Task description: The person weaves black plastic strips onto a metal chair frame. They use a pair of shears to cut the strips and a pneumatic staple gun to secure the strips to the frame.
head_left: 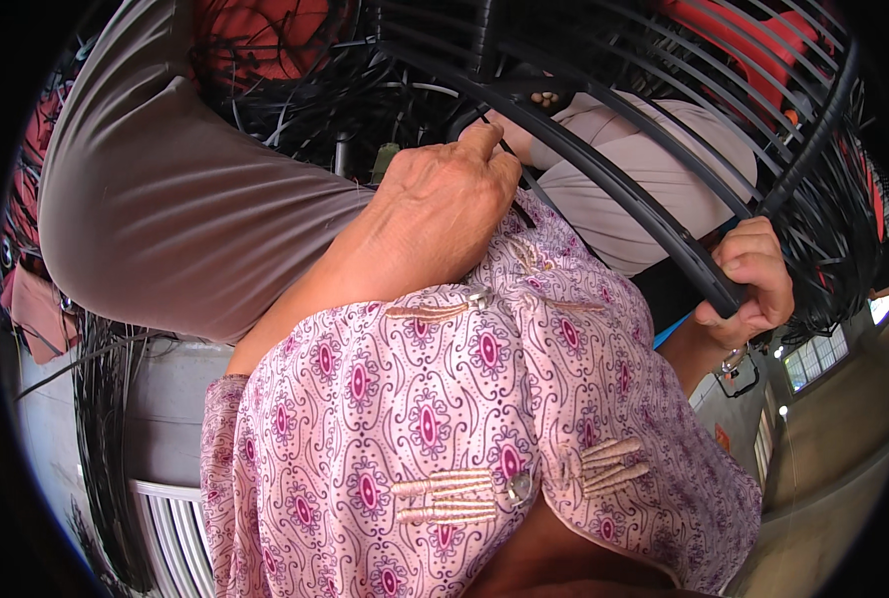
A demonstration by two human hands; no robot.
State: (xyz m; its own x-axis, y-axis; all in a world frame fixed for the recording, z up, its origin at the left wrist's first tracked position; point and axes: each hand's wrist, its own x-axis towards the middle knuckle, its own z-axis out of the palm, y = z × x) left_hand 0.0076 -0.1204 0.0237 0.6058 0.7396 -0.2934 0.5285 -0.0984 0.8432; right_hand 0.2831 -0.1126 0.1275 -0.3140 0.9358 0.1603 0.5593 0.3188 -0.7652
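Holding a dark frame (654,211) aslant over the lap, with the right hand (753,274) at its lower right end and the left hand (444,204) just left of its near bar. Gripping the end of that bar with the right hand, with fingers wrapped round it, presumably to keep the frame from tipping or sliding. Closing the left hand, fingers bent, seemingly on a thin black strip (531,181) just beside the frame's near bar, probably to keep it taut; hiding part of the contact behind the knuckles. Laid over the lap, perhaps, to gain support from the two trouser legs (170,189), visible one to the left of the frame and one behind it. Placed below the frame: one patterned shirt (425,389) with two metal clasps (519,487) in sight. To count: two hands, one frame, one strip at the left fingertips, and two long dark bars in the frame, near and far. Not to be counted surely: grey slats across the frame's upper right part, crowded together and running out of view. Likewise too tangled for a count: loose strips (106,429), hanging well to the lower left of the frame. Note also one red seat-like thing (260,45), partly covered, to the upper left of the frame.
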